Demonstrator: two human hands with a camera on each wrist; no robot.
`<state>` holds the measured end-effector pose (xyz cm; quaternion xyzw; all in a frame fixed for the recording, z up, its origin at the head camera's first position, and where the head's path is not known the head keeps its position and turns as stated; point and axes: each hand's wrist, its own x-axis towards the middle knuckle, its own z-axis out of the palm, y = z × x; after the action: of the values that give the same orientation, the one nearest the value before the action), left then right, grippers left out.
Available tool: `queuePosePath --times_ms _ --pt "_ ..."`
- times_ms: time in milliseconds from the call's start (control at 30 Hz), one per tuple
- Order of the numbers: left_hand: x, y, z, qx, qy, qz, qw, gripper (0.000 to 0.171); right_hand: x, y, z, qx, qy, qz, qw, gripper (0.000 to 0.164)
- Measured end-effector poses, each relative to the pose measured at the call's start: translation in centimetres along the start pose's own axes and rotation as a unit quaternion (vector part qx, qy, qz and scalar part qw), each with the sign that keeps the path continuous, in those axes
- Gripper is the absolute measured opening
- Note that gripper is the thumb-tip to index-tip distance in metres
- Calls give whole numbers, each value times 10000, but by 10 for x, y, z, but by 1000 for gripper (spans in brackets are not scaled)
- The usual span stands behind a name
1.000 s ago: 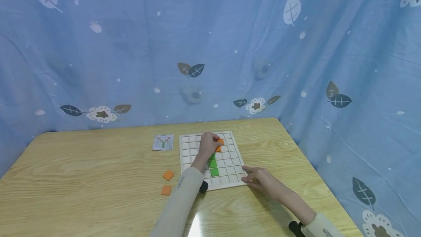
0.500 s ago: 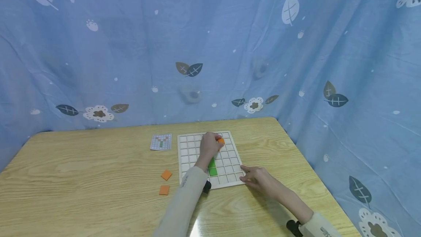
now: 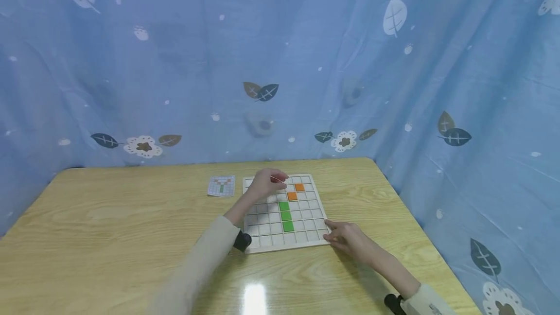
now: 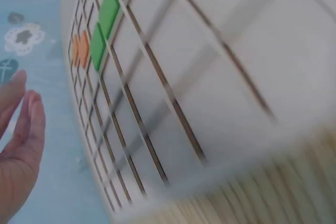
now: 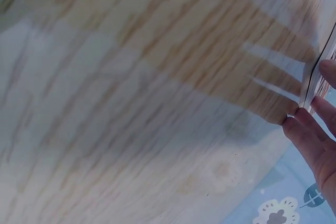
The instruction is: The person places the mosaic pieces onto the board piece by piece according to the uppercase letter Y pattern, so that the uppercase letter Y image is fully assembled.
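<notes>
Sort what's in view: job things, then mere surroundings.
Likely the job:
white square gridded board, touched by the right hand
green square tiles and orange square tiles on it
small printed card with a similar pattern

Surroundings:
blue leaf-patterned fabric curtain
pale wood-grain table under the board

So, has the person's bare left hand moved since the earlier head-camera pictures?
Yes: judged against the white square grid board, the bare left hand has shifted leftward, away from the far orange square tile.

Three green tiles [image 3: 286, 216], two orange tiles [image 3: 292, 196] on gridded board [image 3: 308, 225]
</notes>
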<state>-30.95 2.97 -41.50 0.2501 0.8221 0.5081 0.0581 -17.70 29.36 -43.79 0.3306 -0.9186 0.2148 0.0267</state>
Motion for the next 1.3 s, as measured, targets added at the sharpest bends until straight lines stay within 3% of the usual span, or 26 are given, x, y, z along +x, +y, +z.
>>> queuePosePath --times_ms 167,433,533,667,767,900,1033,1133,1300 --pt "-29 -14 -24 -233 -224 330 9989 25 1 0 0 -78 -13 -20 10000 15" --pt "-91 -42 -57 -593 -779 399 9944 27 -2 1 1 -145 163 -126 9997 12" --pt "-111 -57 -67 -917 -889 355 9912 29 -3 2 1 -136 169 -104 9997 11" --pt "-128 -72 -78 -1137 -1168 49 9866 34 -1 3 0 -64 92 -103 9999 11" --pt "-134 -78 -84 -1052 -1373 -158 9848 38 1 2 1 -62 86 -129 9999 10" --pt "-134 -81 -86 -755 -1480 1 9861 38 2 2 2 -80 119 -165 9998 10" --pt "-133 -81 -85 3 -1246 410 9914 33 2 2 2 -32 126 -145 9998 10" --pt "-131 -81 -85 590 -1001 691 9908 30 2 1 2 -6 122 -110 9999 10" --pt "-128 -81 -87 912 -954 821 9879 21 2 0 1 37 98 -88 9999 11"
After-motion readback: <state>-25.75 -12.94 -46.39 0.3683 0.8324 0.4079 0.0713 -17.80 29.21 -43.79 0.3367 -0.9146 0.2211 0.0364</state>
